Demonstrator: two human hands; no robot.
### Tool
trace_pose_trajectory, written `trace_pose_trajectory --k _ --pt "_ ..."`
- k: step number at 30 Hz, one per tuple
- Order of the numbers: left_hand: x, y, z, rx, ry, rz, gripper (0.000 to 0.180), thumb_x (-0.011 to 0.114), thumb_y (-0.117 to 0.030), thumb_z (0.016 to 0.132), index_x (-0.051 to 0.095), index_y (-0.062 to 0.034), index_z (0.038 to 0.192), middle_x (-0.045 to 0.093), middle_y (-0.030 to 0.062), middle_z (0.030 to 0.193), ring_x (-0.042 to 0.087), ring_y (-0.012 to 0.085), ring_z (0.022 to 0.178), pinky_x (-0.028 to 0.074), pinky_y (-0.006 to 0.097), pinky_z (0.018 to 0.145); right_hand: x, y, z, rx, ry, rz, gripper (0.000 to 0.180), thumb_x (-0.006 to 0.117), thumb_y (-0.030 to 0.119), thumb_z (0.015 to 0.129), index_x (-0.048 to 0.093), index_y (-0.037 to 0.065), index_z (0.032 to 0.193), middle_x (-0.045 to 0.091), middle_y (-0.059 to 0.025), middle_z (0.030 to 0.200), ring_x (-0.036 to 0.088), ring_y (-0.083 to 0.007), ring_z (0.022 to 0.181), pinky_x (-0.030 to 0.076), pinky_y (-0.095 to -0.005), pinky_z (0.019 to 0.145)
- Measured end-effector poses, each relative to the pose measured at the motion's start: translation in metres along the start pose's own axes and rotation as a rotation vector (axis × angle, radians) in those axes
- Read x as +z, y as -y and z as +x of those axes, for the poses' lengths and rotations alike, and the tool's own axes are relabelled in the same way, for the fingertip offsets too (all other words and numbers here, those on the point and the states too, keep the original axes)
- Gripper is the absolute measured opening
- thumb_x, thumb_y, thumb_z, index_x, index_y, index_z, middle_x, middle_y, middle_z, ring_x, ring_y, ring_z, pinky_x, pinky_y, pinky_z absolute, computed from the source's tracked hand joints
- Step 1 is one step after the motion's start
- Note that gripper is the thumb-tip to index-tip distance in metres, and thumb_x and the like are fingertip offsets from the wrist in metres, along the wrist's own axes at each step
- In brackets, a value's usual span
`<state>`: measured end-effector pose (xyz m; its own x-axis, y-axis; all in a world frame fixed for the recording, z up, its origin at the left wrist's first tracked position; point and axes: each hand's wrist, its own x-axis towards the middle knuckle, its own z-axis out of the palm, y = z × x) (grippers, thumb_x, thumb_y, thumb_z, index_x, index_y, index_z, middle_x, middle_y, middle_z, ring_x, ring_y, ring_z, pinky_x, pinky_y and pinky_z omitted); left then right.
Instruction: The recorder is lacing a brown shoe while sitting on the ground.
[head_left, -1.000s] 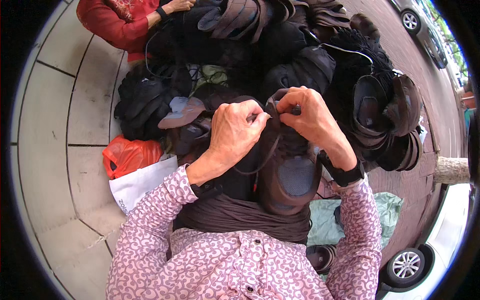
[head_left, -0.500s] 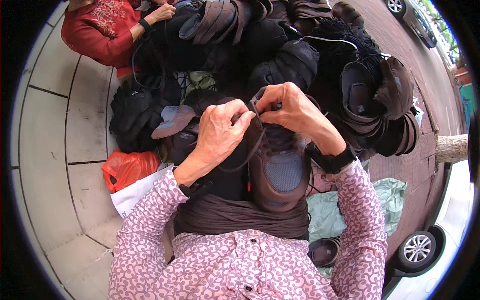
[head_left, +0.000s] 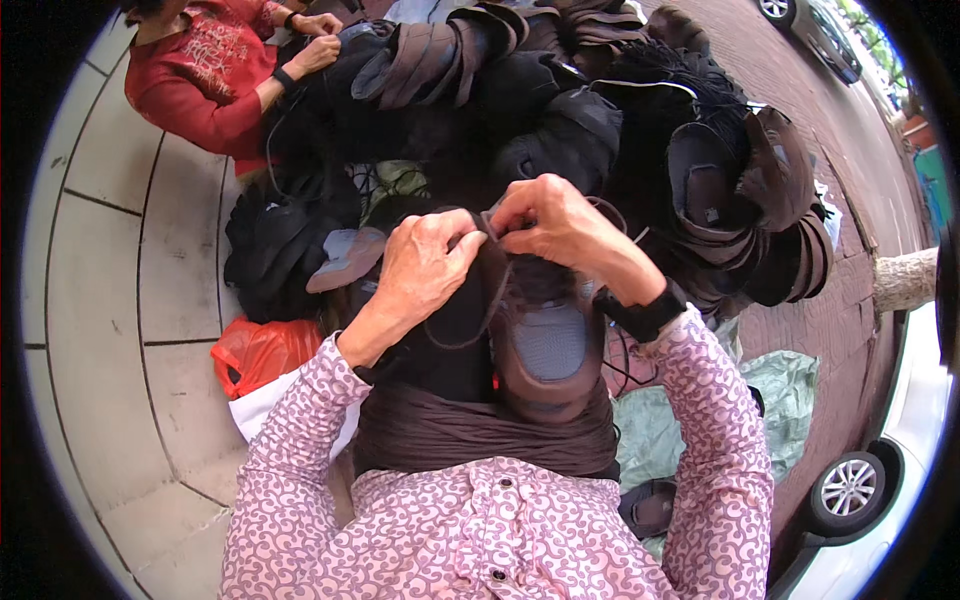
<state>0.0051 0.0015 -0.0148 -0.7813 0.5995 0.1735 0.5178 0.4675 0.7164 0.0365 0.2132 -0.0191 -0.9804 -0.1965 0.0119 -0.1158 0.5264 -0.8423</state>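
A brown shoe with a grey mesh toe rests on my lap, its toe toward me. Above its laced opening, my left hand and my right hand are close together, both pinched closed. Between their fingertips is a brown shoelace, whose slack loop hangs down left of the shoe. The exact spot where the lace meets the shoe's eyelets is hidden by my fingers. Across my lap, in front of the shoe's toe, lies a thick bundle of dark brown laces.
Stacks of dark shoe uppers lie ahead, with more at the right. An orange plastic bag sits at my left, a pale green sack at my right. A co-worker in red handles shoes at the far left.
My hands and the shoe have shifted slightly left in the picture, still with the lace pinched. Both of the co-worker's hands now show more fully.
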Motion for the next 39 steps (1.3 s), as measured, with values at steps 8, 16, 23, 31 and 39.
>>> trace_pose_trajectory --k 8,16,23,31,39 --pt "0.002 0.002 0.004 0.003 0.016 0.033 0.02 0.065 -0.017 0.092 0.066 0.002 0.084 0.059 0.0147 0.065 0.059 0.0185 0.057 0.044 0.035 0.056 -0.003 0.001 -0.004 -0.079 -0.027 -0.009 0.018 0.077 0.012 0.067 0.077 0.003 0.082 0.073 -0.0126 0.083 0.071 -0.0275 0.078 0.054 -0.0373 0.069" --pt "0.003 -0.015 -0.005 0.014 -0.06 0.018 0.015 0.068 -0.015 0.091 0.066 -0.0002 0.09 0.063 0.0116 0.077 0.06 0.0218 0.06 0.045 0.035 0.057 -0.003 0.004 -0.01 -0.146 -0.072 0.104 0.012 0.075 0.003 0.068 0.074 0.0 0.08 0.068 -0.0119 0.077 0.068 -0.025 0.073 0.051 -0.0344 0.067" --pt "0.001 -0.048 -0.024 0.067 0.02 0.053 0.026 0.079 -0.022 0.081 0.064 -0.0026 0.089 0.059 0.0139 0.09 0.064 0.0359 0.076 0.05 0.045 0.065 -0.086 -0.004 -0.028 0.126 -0.249 0.283 0.007 0.072 0.008 0.091 0.073 0.003 0.087 0.067 0.0004 0.078 0.061 -0.0045 0.072 0.049 -0.0198 0.074" --pt "0.004 -0.031 -0.017 -0.005 0.066 -0.069 0.013 0.075 -0.012 0.085 0.07 0.0001 0.084 0.061 0.0077 0.082 0.061 0.0169 0.066 0.046 0.032 0.058 -0.064 -0.016 -0.034 0.213 -0.302 0.638 0.01 0.076 0.015 0.09 0.075 0.005 0.091 0.067 0.0034 0.079 0.057 -0.0051 0.071 0.044 -0.0207 0.068" --pt "-0.018 -0.015 0.007 -0.043 0.274 -0.366 0.012 0.075 -0.014 0.088 0.072 -0.0023 0.086 0.061 0.0006 0.093 0.057 0.0091 0.08 0.045 0.026 0.067 -0.068 -0.03 -0.034 0.27 -0.391 0.75 0.011 0.075 0.014 0.09 0.074 0.003 0.094 0.066 0.0009 0.081 0.057 -0.0072 0.073 0.045 -0.0228 0.07"
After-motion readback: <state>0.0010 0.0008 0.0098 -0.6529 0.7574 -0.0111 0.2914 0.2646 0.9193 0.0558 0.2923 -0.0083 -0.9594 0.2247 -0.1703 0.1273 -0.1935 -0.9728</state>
